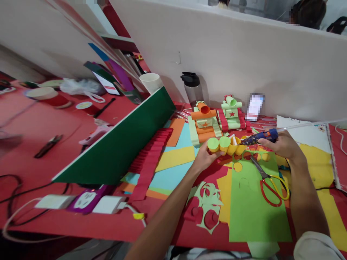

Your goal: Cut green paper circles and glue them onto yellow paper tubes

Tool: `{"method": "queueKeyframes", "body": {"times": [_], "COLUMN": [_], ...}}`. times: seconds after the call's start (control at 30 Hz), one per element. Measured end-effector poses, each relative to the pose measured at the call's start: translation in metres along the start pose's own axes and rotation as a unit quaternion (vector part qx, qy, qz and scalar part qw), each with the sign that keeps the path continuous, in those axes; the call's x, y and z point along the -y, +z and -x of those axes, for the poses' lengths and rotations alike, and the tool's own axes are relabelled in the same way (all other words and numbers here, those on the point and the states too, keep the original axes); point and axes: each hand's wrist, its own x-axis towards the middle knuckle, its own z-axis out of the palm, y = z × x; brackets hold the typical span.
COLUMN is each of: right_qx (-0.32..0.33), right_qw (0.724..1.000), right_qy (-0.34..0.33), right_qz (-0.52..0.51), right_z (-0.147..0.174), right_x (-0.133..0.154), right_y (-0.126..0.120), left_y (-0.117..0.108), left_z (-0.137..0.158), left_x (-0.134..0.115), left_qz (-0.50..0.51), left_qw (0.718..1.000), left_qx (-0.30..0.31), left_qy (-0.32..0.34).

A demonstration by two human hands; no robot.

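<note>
My left hand [204, 158] grips a joined row of yellow paper tubes [231, 149] at its left end. Light green paper discs [224, 143] cap the two leftmost tubes; the others show open ends. In my right hand [287, 144] is a dark blue glue gun [267, 135], its nozzle at the rim of a tube toward the right end. Whether the nozzle touches the paper I cannot tell. Below the hands, scissors [268, 177] with red and yellow handles lie spread on a bright green sheet [255, 220], near a cut yellow disc [238, 167].
Two paper tank models [205, 124] stand behind the tubes, near a dark-lidded bottle [192, 88] and an upright phone [255, 107]. Cut paper scraps [208, 206] lie between my arms. A green board [121, 148] divides the table; a purple power strip [88, 198] sits front left.
</note>
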Motion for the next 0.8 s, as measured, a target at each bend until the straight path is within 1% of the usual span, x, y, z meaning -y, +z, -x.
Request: {"method": "queueKeyframes", "body": {"times": [0.17, 0.47, 0.63, 0.8], "right_qx": [0.02, -0.001, -0.012, -0.007], "right_qw": [1.0, 0.999, 0.999, 0.999], "right_qy": [0.0, -0.032, -0.034, -0.032], "right_qz": [-0.003, -0.006, -0.003, 0.004], "right_z": [-0.002, -0.003, -0.004, -0.004], "right_x": [0.005, 0.01, 0.011, 0.011], "right_y": [0.003, 0.01, 0.016, 0.018], "left_y": [0.001, 0.001, 0.001, 0.001], "left_z": [0.0, 0.0, 0.0, 0.0], "left_x": [0.0, 0.0, 0.0, 0.001], "left_qz": [-0.01, -0.01, -0.004, -0.003], "left_qw": [1.0, 1.0, 1.0, 1.0], "left_qx": [-0.01, -0.004, -0.003, -0.004], "left_qy": [-0.002, 0.001, 0.003, 0.01]}}
